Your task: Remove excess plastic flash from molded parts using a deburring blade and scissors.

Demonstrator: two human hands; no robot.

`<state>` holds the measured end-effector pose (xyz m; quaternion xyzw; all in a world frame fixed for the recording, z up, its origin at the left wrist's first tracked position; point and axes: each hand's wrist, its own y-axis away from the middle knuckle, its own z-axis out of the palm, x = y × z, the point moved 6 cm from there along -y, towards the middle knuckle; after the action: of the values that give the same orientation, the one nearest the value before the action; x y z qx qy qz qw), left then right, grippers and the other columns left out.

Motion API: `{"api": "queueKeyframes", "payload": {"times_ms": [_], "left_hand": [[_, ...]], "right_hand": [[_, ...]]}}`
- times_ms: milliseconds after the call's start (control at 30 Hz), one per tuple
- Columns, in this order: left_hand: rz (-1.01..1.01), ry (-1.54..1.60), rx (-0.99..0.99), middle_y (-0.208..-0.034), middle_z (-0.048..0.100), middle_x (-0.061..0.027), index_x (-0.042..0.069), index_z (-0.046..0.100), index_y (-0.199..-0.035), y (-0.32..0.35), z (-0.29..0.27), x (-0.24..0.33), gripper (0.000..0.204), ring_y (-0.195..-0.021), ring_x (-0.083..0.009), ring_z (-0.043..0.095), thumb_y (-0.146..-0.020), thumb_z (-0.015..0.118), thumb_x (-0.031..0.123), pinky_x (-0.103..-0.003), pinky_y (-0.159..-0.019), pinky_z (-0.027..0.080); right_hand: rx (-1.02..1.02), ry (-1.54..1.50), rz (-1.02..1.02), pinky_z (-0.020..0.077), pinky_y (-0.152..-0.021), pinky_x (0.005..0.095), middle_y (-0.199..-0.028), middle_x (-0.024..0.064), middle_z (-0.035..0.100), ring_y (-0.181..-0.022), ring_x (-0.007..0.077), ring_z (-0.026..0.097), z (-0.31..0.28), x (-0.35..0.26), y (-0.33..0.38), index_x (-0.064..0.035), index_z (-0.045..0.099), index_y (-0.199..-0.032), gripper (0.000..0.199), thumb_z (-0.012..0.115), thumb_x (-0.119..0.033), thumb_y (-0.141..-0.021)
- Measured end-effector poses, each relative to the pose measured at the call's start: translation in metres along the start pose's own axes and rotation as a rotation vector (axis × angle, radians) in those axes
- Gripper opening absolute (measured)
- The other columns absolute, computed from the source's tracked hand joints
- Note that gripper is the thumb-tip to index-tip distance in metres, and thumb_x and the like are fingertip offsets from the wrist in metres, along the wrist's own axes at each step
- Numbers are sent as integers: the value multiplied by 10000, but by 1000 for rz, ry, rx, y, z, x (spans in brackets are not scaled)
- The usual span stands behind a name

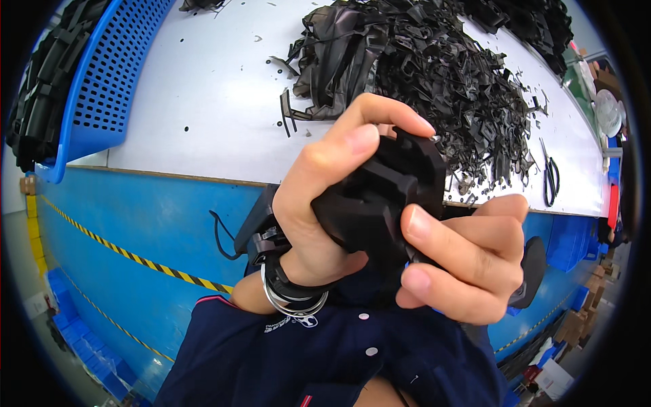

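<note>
In front of my chest I hold a black moulded plastic part [380, 197] with ridges and a curved outline. My left hand [305, 203] is wrapped round its left side, with the index finger bent over the top edge. On the lower right side, my right hand [475, 261] has curled fingers pressed to the same part; whether they also pinch a small piece is hidden. Beyond both hands, a heap of black plastic scraps [454, 88] lies on the white table [203, 95].
A blue perforated basket [105, 95] with long black parts [51, 81] stands at the left. Black-handled scissors [550, 180] lie near the table's right front edge. More black pieces [532, 30] are piled at the far right. Yellow-and-black tape [135, 254] crosses the blue floor.
</note>
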<state>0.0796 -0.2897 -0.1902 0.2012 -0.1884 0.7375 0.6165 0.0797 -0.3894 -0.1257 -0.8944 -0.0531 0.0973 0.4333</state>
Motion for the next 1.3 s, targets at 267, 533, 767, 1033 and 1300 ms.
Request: {"api": "queueKeyframes", "payload": {"times_ms": [267, 533, 767, 1033, 1300], "left_hand": [[314, -138, 334, -970, 525, -182, -23, 510, -887, 0, -21, 14, 338, -744, -178, 527, -807, 340, 258, -245, -659, 419], [218, 8, 200, -984, 506, -233, 0, 478, -1005, -4, -21, 12, 329, -796, -229, 532, -743, 442, 196, -277, -686, 436], [165, 33, 155, -980, 503, -226, 0, 485, -985, -7, -20, 5, 328, -784, -218, 534, -762, 426, 234, -268, -672, 440], [140, 101, 39, -975, 500, -218, 1, 492, -963, -7, -20, -7, 340, -771, -206, 536, -783, 408, 277, -259, -656, 445], [8, 16, 142, -956, 504, -160, -24, 497, -895, -4, 1, -11, 432, -753, -148, 511, -782, 304, 345, -233, -678, 405]], "right_hand": [[50, 239, 143, 250, -470, 234, -878, 220, 609, -538, 133, 401, 13, -1, -8, -18, 476, -981, 256, 475, -239, -851], [407, 660, 550, 403, -666, 211, -933, 116, 611, -710, 117, 518, -46, 60, 14, 64, 584, -959, 268, 476, -161, -863], [226, 231, 517, 393, -824, 308, -950, 178, 603, -926, 225, 537, -34, 78, 28, 49, 589, -925, 299, 526, -227, -830], [40, -109, 114, 352, -896, 495, -950, 98, 588, -1032, 338, 445, -17, 30, 15, -107, 490, -1046, 418, 411, -455, -829], [-92, -204, 139, 324, -920, 498, -887, 91, 625, -1045, 337, 478, -11, 21, 5, -107, 550, -931, 321, 499, -397, -801]]}}
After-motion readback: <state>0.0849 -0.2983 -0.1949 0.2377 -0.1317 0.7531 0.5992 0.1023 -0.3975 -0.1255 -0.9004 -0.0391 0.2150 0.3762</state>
